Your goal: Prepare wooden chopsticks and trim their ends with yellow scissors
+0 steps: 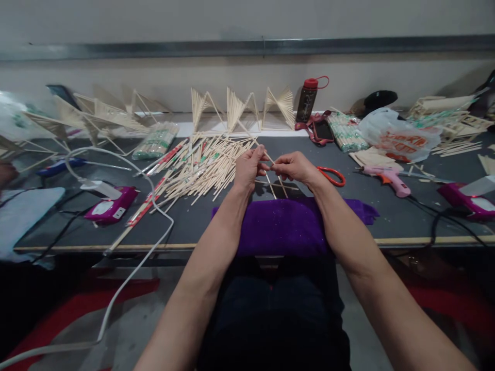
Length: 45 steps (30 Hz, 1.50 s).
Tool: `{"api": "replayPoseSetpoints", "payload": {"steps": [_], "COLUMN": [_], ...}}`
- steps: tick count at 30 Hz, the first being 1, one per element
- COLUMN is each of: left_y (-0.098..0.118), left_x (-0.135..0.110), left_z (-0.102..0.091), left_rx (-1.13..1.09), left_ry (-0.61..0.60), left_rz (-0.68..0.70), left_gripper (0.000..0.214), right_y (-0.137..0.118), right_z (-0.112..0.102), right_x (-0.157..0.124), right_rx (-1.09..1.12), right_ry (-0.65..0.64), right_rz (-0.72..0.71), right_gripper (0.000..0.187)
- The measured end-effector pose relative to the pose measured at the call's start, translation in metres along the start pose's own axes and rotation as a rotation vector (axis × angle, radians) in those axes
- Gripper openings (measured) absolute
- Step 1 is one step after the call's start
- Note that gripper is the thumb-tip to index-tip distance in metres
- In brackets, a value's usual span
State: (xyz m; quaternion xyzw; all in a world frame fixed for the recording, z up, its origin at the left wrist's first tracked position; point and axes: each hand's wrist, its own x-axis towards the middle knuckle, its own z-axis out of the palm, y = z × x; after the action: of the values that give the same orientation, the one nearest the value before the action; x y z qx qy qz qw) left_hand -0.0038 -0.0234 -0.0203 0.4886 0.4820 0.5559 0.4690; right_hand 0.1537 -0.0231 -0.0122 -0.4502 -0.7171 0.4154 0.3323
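Observation:
My left hand and my right hand meet above the table, fingertips pinched close together. Between them are thin wooden chopsticks, joined or crossed near the fingertips, with lower ends slanting down toward a purple cloth. How the sticks meet is partly covered by my fingers. The cloth lies under my forearms along the table's front edge. Just left of my left hand spreads a heap of loose chopsticks. Orange-handled scissors lie beside my right wrist.
Fan-shaped stick structures stand along the wall. A pink glue gun lies at right. Magenta power blocks sit on both sides, and a white cable loops over the table edge. A dark bottle stands behind. Another person's hand shows far left.

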Motion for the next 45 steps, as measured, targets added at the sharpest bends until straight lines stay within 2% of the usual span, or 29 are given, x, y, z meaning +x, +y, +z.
{"api": "replayPoseSetpoints", "payload": {"steps": [2, 4, 7, 11, 14, 16, 21, 25, 30, 34, 38, 45], "left_y": [0.002, 0.001, -0.005, -0.016, -0.019, -0.017, -0.012, -0.010, -0.004, 0.003, 0.003, 0.000], "left_x": [-0.006, -0.012, -0.017, -0.016, -0.012, -0.010, 0.000, 0.014, 0.021, 0.017, 0.015, 0.023], "left_z": [-0.013, -0.027, -0.039, -0.036, -0.032, -0.035, -0.057, -0.077, -0.087, -0.077, -0.065, -0.063], "left_rx": [0.233, 0.570, 1.045, 1.330, 1.427, 1.454, 1.441, 1.498, 1.516, 1.547, 1.618, 1.703], "left_ry": [-0.088, -0.151, -0.253, -0.354, -0.345, -0.296, -0.009, 0.103, 0.142, 0.158, 0.116, 0.081], "left_rz": [0.039, 0.109, 0.268, 0.345, 0.346, 0.325, 0.194, 0.082, 0.042, 0.031, 0.014, 0.042], "left_gripper": [0.028, 0.024, 0.030, 0.033, 0.029, 0.031, 0.034, 0.038, 0.040, 0.040, 0.034, 0.033], "right_y": [0.003, 0.007, 0.010, 0.011, 0.009, 0.007, 0.005, 0.010, 0.011, 0.009, 0.009, 0.007], "right_z": [-0.002, -0.005, -0.008, -0.008, -0.011, -0.016, -0.033, -0.040, -0.037, -0.034, -0.031, -0.027], "right_x": [0.002, 0.004, 0.006, 0.007, 0.006, 0.005, 0.003, 0.003, 0.004, 0.004, 0.005, 0.005], "right_rx": [0.038, 0.072, 0.106, 0.181, 0.259, 0.311, 0.377, 0.364, 0.398, 0.473, 0.529, 0.524], "right_ry": [0.095, 0.177, 0.237, 0.253, 0.283, 0.327, 0.504, 0.546, 0.526, 0.511, 0.486, 0.465], "right_rz": [0.004, 0.018, 0.025, -0.002, -0.039, -0.065, -0.113, -0.098, -0.103, -0.118, -0.117, -0.093], "right_gripper": [0.018, 0.017, 0.016, 0.018, 0.021, 0.024, 0.031, 0.029, 0.022, 0.024, 0.026, 0.024]}}
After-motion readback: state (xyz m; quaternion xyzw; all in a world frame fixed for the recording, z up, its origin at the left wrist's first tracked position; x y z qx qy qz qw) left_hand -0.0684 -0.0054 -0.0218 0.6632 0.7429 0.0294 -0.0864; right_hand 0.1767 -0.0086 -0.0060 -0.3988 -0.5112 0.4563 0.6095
